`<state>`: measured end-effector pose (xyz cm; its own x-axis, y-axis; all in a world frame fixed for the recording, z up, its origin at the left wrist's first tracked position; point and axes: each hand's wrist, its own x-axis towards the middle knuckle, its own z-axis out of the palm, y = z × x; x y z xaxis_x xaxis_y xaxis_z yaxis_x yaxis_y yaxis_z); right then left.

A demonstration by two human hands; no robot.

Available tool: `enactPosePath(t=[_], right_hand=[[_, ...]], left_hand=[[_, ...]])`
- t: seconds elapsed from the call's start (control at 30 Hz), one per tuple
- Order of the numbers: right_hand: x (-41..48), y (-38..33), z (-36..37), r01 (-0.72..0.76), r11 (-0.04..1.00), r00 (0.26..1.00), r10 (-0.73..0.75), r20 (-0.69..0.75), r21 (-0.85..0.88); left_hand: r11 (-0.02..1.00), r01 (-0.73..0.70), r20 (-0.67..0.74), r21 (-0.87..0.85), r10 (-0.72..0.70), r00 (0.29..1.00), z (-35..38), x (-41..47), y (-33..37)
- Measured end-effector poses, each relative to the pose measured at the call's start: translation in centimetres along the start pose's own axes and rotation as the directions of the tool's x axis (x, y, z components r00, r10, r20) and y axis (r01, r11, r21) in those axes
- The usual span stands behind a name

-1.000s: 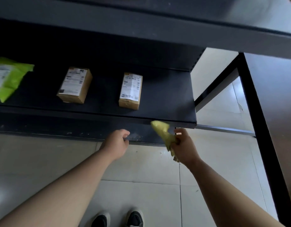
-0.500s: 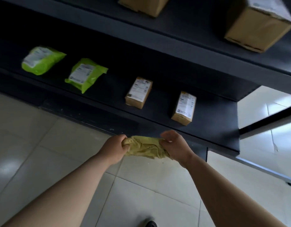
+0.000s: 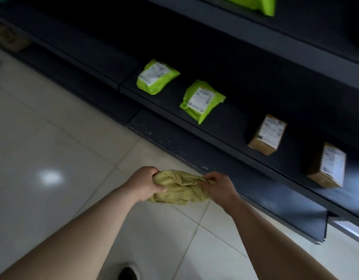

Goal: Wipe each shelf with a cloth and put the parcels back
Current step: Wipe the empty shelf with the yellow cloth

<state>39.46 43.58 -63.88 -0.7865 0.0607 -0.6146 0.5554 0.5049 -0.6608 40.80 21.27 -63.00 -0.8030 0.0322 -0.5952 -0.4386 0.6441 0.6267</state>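
A crumpled yellow cloth (image 3: 180, 188) hangs between both hands above the floor, in front of the dark shelving. My left hand (image 3: 145, 183) grips its left end in a fist. My right hand (image 3: 220, 185) pinches its right edge. On the lowest shelf (image 3: 231, 128) lie two lime-green bag parcels, the left bag parcel (image 3: 155, 76) and the right bag parcel (image 3: 200, 101), then two small cardboard boxes with white labels, the nearer box (image 3: 266, 135) and the far-right box (image 3: 328, 166). None of the parcels is touched.
A higher shelf carries another green parcel (image 3: 255, 4) at the top edge. A neighbouring shelf unit runs off to the upper left with a brownish item (image 3: 7, 36) on it. Pale floor tiles (image 3: 53, 148) lie below; my shoe (image 3: 128, 272) shows at the bottom.
A second ago only my right hand held the cloth; now both hands hold it. The view has swung left along the shelf, so the parcels sit further right.
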Motion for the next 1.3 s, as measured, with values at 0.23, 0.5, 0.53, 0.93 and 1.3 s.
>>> enactPosePath(t=[0.23, 0.5, 0.53, 0.93, 1.3], right_hand=[[1.7, -5.5, 7.7, 0.012, 0.992, 1.0, -0.012, 0.002, -0.122], [8.0, -7.3, 11.3, 0.064, 0.989, 0.998, -0.066, -0.012, -0.132], [9.2, -7.4, 11.6, 0.069, 0.986, 0.997, -0.074, -0.025, -0.152], [22.6, -7.4, 17.6, 0.129, 0.967, 0.989, -0.141, -0.041, -0.218], [37.7, -4.7, 24.5, 0.059, 0.906, 0.973, -0.146, -0.18, -0.42]], left_hand=[[0.99, 0.014, -0.109, 0.144, 0.001, 0.994, -8.2, 1.7, -6.6], [0.981, 0.096, -0.264, 0.169, -0.049, 0.963, -11.7, 8.6, -10.7], [0.982, 0.111, -0.278, 0.151, -0.066, 0.958, -11.9, 9.6, -10.9], [0.996, 0.086, -0.335, 0.024, -0.073, 0.939, -12.3, 23.8, -14.0], [0.996, -0.078, -0.301, 0.048, 0.089, 0.95, -9.1, 37.8, -19.7]])
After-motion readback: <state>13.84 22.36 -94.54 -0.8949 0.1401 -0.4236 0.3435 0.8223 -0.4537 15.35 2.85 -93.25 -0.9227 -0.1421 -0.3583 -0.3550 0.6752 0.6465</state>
